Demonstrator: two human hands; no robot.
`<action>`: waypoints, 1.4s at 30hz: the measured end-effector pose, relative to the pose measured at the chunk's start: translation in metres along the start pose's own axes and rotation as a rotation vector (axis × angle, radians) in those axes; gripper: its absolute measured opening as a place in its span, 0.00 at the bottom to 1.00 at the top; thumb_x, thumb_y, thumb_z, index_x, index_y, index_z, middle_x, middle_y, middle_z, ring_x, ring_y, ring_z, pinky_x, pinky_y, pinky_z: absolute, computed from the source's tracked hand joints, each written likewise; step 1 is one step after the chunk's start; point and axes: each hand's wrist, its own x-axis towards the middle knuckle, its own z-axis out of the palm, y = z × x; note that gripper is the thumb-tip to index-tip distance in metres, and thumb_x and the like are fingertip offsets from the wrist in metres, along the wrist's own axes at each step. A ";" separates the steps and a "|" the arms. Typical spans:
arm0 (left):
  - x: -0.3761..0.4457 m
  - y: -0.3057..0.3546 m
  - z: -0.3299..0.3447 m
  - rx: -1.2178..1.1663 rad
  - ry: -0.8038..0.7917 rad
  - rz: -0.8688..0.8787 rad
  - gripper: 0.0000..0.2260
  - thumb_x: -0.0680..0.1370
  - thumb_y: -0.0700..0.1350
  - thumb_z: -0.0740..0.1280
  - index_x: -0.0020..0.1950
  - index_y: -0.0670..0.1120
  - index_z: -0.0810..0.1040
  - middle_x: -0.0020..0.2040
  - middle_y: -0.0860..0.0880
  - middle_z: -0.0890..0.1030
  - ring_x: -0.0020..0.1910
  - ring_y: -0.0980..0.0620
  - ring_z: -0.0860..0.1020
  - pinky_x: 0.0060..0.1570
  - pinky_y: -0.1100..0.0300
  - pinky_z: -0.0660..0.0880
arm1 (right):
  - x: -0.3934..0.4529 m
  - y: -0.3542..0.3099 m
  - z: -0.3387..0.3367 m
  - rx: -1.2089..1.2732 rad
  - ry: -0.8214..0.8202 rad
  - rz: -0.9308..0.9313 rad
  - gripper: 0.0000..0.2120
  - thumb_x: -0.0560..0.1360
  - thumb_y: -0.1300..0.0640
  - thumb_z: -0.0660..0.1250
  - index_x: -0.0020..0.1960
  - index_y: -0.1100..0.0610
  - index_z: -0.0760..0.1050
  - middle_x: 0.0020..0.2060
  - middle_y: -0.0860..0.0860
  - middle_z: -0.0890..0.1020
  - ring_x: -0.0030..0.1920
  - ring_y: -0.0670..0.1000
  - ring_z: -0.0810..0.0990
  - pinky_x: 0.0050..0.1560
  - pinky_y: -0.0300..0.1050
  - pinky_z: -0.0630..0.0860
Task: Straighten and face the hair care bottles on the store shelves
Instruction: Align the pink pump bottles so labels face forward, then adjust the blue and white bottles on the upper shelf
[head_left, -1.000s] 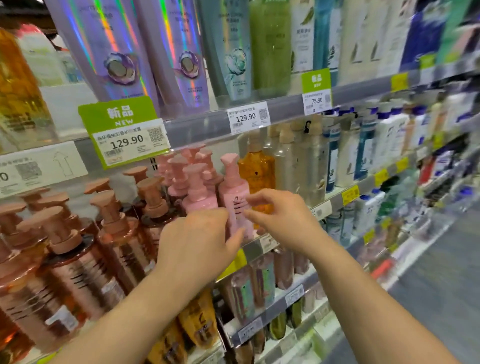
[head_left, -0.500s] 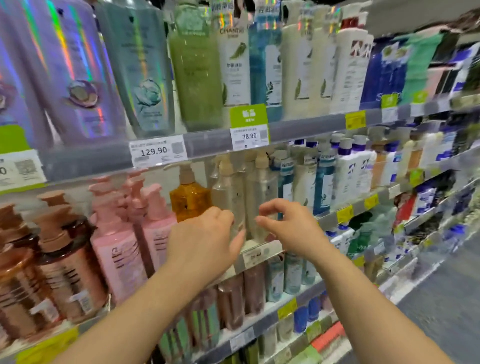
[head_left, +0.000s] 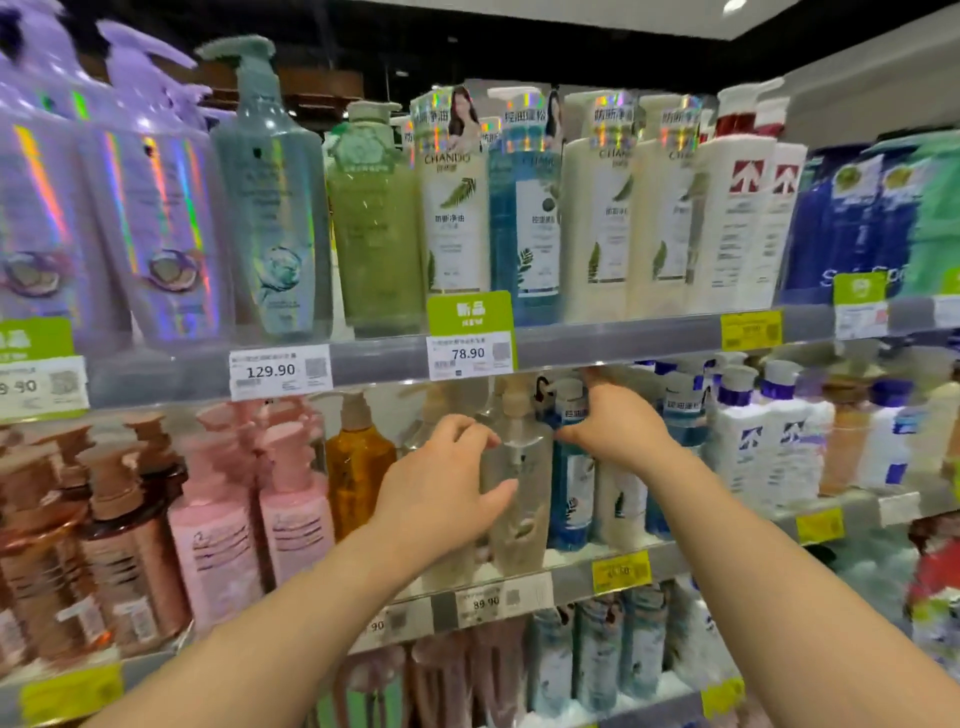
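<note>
Left hand (head_left: 441, 499) fingers (head_left: 470, 428) around clear bottle (head_left: 519, 499)

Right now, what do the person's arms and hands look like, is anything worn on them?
Both forearms are bare as far as the frame shows: no sleeves in view. The left hand and right hand carry no gloves, and no rings, watch or bracelet show at either wrist. Fingernails look short and unpainted, though the picture is soft.

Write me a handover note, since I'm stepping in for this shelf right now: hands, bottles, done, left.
Left hand: fingers curled on the clear pump bottle on the middle shelf.
Right hand: at the neck of the blue pump bottle beside it; grip unclear.
Done: pink pump bottles and amber pump bottle to the left stand upright, facing out.
Left: square these two, then the white bottles to the right.
</note>
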 end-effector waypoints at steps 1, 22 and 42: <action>0.001 0.001 -0.002 -0.006 0.002 -0.002 0.21 0.77 0.65 0.61 0.67 0.58 0.68 0.68 0.58 0.66 0.51 0.57 0.76 0.45 0.61 0.76 | 0.005 0.001 0.000 -0.002 -0.019 -0.006 0.23 0.71 0.44 0.74 0.57 0.59 0.76 0.44 0.54 0.82 0.44 0.55 0.81 0.46 0.52 0.81; 0.006 0.005 0.006 -0.102 -0.061 0.058 0.21 0.76 0.65 0.62 0.66 0.59 0.68 0.72 0.59 0.62 0.43 0.60 0.77 0.44 0.59 0.74 | -0.047 0.019 -0.012 0.099 -0.002 -0.163 0.49 0.64 0.45 0.81 0.76 0.40 0.57 0.65 0.48 0.79 0.58 0.54 0.80 0.51 0.49 0.79; 0.087 0.093 -0.088 -0.093 0.599 -0.088 0.13 0.74 0.53 0.71 0.57 0.53 0.78 0.45 0.60 0.74 0.41 0.55 0.77 0.45 0.56 0.75 | -0.028 0.075 -0.091 0.568 -0.163 -0.506 0.33 0.59 0.53 0.84 0.55 0.34 0.71 0.45 0.45 0.81 0.36 0.42 0.83 0.40 0.40 0.82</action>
